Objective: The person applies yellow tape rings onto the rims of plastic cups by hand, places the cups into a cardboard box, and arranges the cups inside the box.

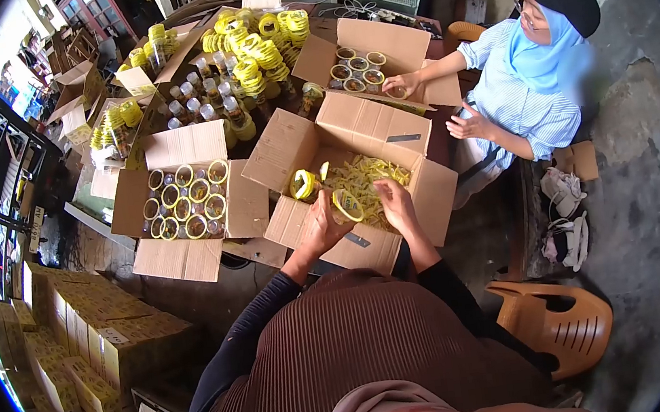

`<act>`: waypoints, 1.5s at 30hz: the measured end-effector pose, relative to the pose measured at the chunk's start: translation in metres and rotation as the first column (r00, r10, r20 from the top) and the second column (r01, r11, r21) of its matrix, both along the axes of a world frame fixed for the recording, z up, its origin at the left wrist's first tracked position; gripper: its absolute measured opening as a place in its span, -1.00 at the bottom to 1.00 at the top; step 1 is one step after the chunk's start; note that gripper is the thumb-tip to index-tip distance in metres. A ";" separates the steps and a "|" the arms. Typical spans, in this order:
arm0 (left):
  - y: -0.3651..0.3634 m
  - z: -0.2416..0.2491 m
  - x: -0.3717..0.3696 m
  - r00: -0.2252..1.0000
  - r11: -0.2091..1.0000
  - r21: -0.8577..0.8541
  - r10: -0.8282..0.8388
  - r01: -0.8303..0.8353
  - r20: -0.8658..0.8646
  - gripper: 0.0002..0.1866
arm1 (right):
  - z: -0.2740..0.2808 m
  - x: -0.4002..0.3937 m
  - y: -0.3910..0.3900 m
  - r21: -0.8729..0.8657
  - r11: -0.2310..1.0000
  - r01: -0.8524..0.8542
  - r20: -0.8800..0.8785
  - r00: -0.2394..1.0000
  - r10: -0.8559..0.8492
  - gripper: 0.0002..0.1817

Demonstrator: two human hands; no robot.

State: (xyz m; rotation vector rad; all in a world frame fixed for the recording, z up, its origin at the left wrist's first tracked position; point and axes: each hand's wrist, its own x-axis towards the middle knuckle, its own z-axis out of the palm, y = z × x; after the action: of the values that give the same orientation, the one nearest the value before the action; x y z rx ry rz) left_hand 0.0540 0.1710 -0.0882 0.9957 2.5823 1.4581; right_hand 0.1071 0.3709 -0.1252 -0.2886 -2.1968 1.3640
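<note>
In front of me stands an open cardboard box point(374, 126) with a pile of thin yellow strips point(363, 178) inside. My left hand point(323, 229) is closed round a plastic cup with a yellow rim point(348, 205), held tilted over the near side of the box. Just right of that cup, my right hand point(397, 205) has its fingers stretched out and apart, over the strips, holding nothing that I can see. Beside the strips, at the box's left, is a yellow ring-like piece point(303, 184). The left palm is partly hidden.
A box of yellow-rimmed cups point(180, 251) stands at left. Behind are yellow ring stacks point(250, 77) and dark-filled containers point(207, 90). A co-worker point(524, 86) reaches into another cup box point(384, 35). An orange chair point(559, 326) stands right; stacked cartons point(109, 337) lie left.
</note>
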 end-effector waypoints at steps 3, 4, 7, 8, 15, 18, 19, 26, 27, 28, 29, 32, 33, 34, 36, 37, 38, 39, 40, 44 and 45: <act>0.001 -0.002 -0.002 0.996 0.993 -0.080 -0.082 0.085 0.044 -0.23 | 0.058 0.008 -0.025 0.173 0.970 -0.170 0.122 0.981 0.150 -0.66; 0.002 -0.008 -0.002 0.993 0.990 -0.084 -0.113 0.110 -0.035 -0.24 | 0.069 0.011 -0.031 0.270 0.928 -0.257 0.261 0.947 0.186 -0.67; 0.002 0.012 0.011 0.991 0.960 -0.258 -0.129 0.113 -0.047 -0.26 | 0.059 0.011 -0.034 0.442 0.839 -0.317 0.295 0.935 0.198 -0.63; 0.003 0.021 0.013 0.989 0.945 -0.291 -0.144 0.151 0.044 -0.29 | 0.046 0.009 -0.031 0.497 0.814 -0.301 0.231 0.950 0.211 -0.70; 0.001 0.020 0.017 0.985 0.953 -0.259 -0.168 0.154 -0.032 -0.42 | 0.045 0.016 -0.021 0.475 0.759 -0.446 0.273 0.894 0.355 -0.85; 0.006 0.018 0.020 0.987 0.957 -0.263 -0.147 0.126 -0.064 -0.45 | 0.039 0.019 -0.021 0.393 0.836 -0.382 0.208 0.923 0.324 -0.87; 0.008 0.018 0.021 0.989 0.967 -0.230 -0.130 0.111 -0.069 -0.49 | 0.034 0.018 -0.021 0.317 0.873 -0.371 0.254 0.920 0.298 -0.85; 0.020 0.007 0.027 0.972 0.999 -0.019 -0.031 0.027 -0.235 -0.55 | 0.003 0.007 -0.024 -0.157 0.987 -0.020 0.044 0.999 0.027 -0.74; 0.020 0.006 0.027 0.971 0.999 -0.020 -0.035 0.031 -0.236 -0.55 | -0.018 0.002 -0.021 -0.229 0.973 0.019 0.060 0.998 -0.005 -0.69; 0.021 0.005 0.027 0.970 1.000 -0.023 -0.016 0.011 -0.243 -0.53 | -0.034 -0.001 -0.021 -0.228 0.973 0.021 0.058 0.998 -0.008 -0.69; 0.022 0.004 0.027 0.969 1.000 -0.024 0.004 -0.010 -0.248 -0.51 | -0.046 -0.004 -0.024 -0.378 0.922 0.084 0.056 0.996 -0.068 -0.69; 0.024 0.000 0.029 0.969 0.998 -0.006 0.052 -0.055 -0.242 -0.51 | -0.056 -0.009 -0.032 -0.589 0.793 0.155 0.042 0.986 -0.161 -0.68; 0.024 0.002 0.028 0.969 0.998 -0.005 0.052 -0.055 -0.243 -0.51 | -0.059 -0.012 -0.033 -0.597 0.769 0.229 0.087 0.971 -0.222 -0.67; 0.022 0.003 0.028 0.960 0.999 -0.015 0.041 -0.047 -0.276 -0.51 | -0.061 -0.014 -0.034 -0.602 0.739 0.302 0.132 0.951 -0.281 -0.66; 0.018 0.007 0.029 0.950 0.999 -0.022 0.032 -0.041 -0.310 -0.51 | -0.040 -0.010 -0.013 -0.800 0.512 0.312 0.160 0.934 -0.319 -0.72; 0.015 0.010 0.031 0.938 0.998 0.002 0.056 -0.059 -0.341 -0.51 | -0.026 -0.008 0.003 -0.927 0.238 0.291 0.199 0.917 -0.345 -0.78; 0.012 0.012 0.031 0.925 0.997 0.026 0.082 -0.078 -0.372 -0.51 | -0.056 -0.013 0.029 -0.882 0.411 0.230 0.025 0.894 -0.448 -0.78; 0.009 0.011 0.028 0.946 0.997 0.059 0.069 -0.053 -0.317 -0.46 | -0.044 -0.011 0.041 -0.791 0.548 0.274 0.059 0.924 -0.377 -0.78; 0.007 0.012 0.026 0.946 0.997 0.056 0.071 -0.056 -0.317 -0.46 | -0.033 -0.006 0.045 -0.680 0.669 0.299 0.110 0.944 -0.310 -0.78; 0.002 0.007 0.012 0.976 0.993 0.082 -0.068 0.087 -0.206 -0.40 | -0.017 0.009 0.033 0.029 0.963 0.267 -0.078 0.961 -0.264 -0.84; 0.003 0.008 0.012 0.996 0.985 0.148 -0.092 0.092 -0.006 -0.40 | -0.013 0.011 0.027 -0.122 0.969 0.213 0.054 0.977 -0.208 -0.88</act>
State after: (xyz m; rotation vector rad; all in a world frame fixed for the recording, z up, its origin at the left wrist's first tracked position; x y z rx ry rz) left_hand 0.0658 0.1743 -0.0805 1.1137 2.4213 1.6453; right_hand 0.1185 0.3976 -0.1384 -0.5848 -2.0479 1.3912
